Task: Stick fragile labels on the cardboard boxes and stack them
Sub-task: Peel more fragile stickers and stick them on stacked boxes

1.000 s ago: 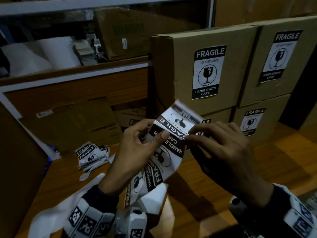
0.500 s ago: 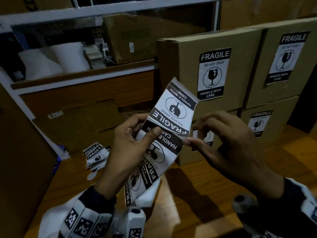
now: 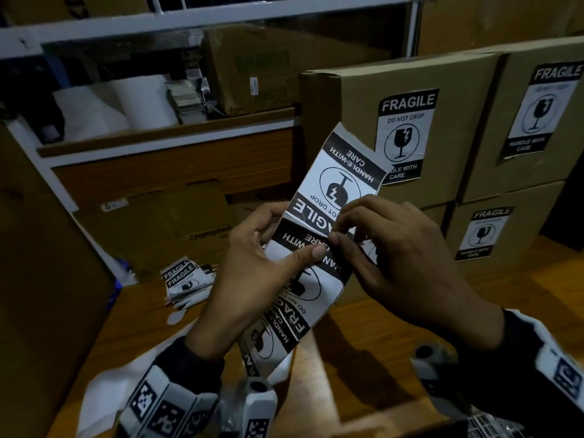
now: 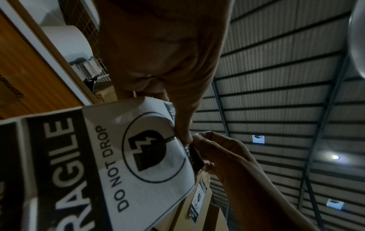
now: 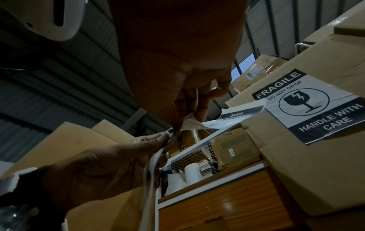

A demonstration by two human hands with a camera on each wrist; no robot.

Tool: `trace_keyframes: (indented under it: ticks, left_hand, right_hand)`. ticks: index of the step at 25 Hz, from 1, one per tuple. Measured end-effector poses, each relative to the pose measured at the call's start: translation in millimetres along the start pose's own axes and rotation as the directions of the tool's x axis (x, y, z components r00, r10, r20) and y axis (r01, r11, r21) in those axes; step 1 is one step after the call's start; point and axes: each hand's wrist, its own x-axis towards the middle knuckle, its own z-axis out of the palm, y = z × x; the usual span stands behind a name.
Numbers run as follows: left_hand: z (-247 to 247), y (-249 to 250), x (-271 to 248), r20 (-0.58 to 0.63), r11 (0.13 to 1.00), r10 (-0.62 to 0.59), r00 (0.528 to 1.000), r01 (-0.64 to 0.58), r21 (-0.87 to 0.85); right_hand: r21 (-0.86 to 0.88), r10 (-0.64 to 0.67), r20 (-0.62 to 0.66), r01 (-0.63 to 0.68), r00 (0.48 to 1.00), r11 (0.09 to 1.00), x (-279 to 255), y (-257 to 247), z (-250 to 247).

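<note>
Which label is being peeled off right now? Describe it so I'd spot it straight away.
Start at the stack of brown cardboard boxes with stuck-on labels at the back right. In front of them, the left hand holds up a long strip of black-and-white fragile labels. The topmost label is the one: it reads upside down, stands free above both hands, and the right hand pinches its lower corner.

Stacked boxes (image 3: 410,147) wall the right (tabletop (image 3: 363,358) below open).
</note>
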Motion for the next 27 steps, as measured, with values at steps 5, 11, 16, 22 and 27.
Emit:
trace_keyframes:
  ticks: [5,11,16,22,27]
  left_hand:
    - [-3.6,-2.4,3.1,0.108,0.994,0.0,0.994,-0.011,0.106]
    - [-11.8,4.4,11.4,0.244,0.961,-0.062,0.968,-0.008,0.277]
    - [-10.6,6.3,15.3,0.212,0.969,-0.073,0.974,0.019,0.248]
    - [1.4,1.7,13.7,0.108,0.979,-0.075,0.991,0.053,0.198]
    - [-1.3,5.9,18.1,0.173,0.948,-0.121,0.977,0.063,0.311]
  right_hand:
    - [-0.007,0.133,0.111,-0.133,0.985,0.991,-6.1,0.9,4.1]
    - [0.065,0.218,0.162,-0.231,0.962,0.971,-12.3,-0.7,12.8]
    - [0.115,0.239,0.067,-0.246,0.969,0.962,-9.4,-5.3,17.4]
    - [0.026,0.222,0.025,-0.222,0.975,0.975,-6.6,-9.6,19.5]
    - [0.012,0.328,-0.037,-0.328,0.944,0.945,-12.2,-10.4,29.2]
